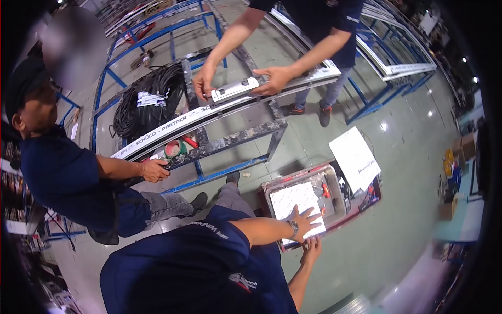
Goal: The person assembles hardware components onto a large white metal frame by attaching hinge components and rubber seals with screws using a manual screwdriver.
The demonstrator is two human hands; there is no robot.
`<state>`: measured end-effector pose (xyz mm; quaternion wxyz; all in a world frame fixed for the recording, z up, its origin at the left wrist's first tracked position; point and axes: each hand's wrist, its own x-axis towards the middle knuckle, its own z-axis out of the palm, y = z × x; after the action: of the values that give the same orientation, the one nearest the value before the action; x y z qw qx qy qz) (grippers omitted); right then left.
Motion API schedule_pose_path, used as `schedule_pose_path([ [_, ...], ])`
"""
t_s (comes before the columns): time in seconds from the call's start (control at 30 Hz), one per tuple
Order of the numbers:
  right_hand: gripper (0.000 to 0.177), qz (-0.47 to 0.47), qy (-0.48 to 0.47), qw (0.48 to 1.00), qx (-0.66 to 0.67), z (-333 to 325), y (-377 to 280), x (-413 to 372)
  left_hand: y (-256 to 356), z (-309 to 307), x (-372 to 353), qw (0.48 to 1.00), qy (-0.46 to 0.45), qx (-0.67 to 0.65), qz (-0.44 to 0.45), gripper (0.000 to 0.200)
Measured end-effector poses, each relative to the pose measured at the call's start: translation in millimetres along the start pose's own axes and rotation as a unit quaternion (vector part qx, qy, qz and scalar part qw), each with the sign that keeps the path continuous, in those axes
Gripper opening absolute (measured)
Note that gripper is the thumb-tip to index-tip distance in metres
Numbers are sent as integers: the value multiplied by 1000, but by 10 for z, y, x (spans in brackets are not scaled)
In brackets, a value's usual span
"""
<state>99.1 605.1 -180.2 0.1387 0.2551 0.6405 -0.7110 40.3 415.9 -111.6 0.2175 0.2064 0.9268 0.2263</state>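
Apparently steadying a white printed sheet over the near end of the tool crate with left hand spread flat, perhaps against slipping; seemingly bracing its crate-side corner with right hand, too hidden to tell whether pinching.

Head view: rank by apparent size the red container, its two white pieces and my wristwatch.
1. Red container
2. White piece under the left hand and dark-marked sheet: look alike
3. Wristwatch
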Motion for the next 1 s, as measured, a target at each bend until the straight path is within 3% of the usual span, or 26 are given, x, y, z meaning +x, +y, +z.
schedule_pose_path([
  [0.43, 62, 15, -30, 999, -13, -21, -105, -10, -29, -22, -79, 1000, 4, 8, 3, 91],
  [0.6, 63, 12, -27, 997, -78, -83, -88, 48, -64, 115, 43, 1000, -23, -20, 6, 94],
  [0.67, 55, 37, -37, 998, -42, -89, -28, 80, -106, 171, 73, 999, -18, -44, 20, 99],
  [0.73, 60, 64, -60, 994, -70, -97, -65, 147, -152, 128, 120, 998, -51, -33, 32, 101],
  [0.83, 48, 32, -30, 988, -147, 90, -235, 18, -233, -37, 93, 991, -59, -116, 26, 103],
  [0.87, 49, 43, -21, 985, -165, 20, -107, 199, -301, -88, 103, 988, -24, -146, 50, 98],
  [0.9, 51, 55, -16, 981, -186, -146, 112, 463, -366, -142, 61, 977, 96, -167, 95, 88],
  [0.97, 50, 66, -12, 973, -221, -125, 141, 623, -386, -845, -491, 916, 295, -238, 129, 61],
  [1.0, 46, 49, -10, 972, -228, -36, 133, 606, -376, -1394, -901, 891, 389, -187, 140, 50],
])
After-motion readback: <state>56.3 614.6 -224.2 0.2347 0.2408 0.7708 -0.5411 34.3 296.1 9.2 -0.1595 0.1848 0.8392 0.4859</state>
